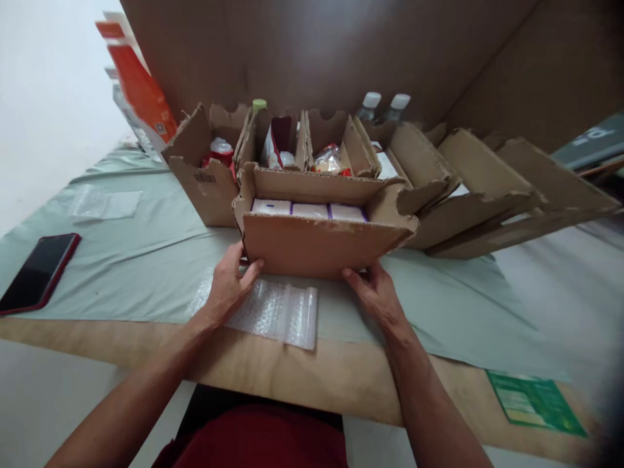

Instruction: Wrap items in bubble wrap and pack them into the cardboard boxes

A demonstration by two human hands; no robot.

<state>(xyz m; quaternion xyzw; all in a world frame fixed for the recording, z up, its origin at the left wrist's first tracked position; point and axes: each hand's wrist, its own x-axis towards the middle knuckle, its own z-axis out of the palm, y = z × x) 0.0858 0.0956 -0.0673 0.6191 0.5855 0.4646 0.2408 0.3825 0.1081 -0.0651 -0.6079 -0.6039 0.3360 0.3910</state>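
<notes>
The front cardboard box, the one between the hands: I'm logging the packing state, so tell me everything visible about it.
The front cardboard box is plain brown corrugated card with ragged, perforated edges. It sits upright and open on the green cloth, flaps spread, in front of a row of similar boxes. Inside, three white packs with purple edging lie side by side. The left hand touches its lower left corner, the right hand its lower right. A bubble-wrap sheet lies just before it.

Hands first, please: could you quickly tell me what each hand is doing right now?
Left hand: open, fingers against the lower left corner of the cardboard box.
Right hand: open, fingertips touching the box's lower right edge.
</notes>
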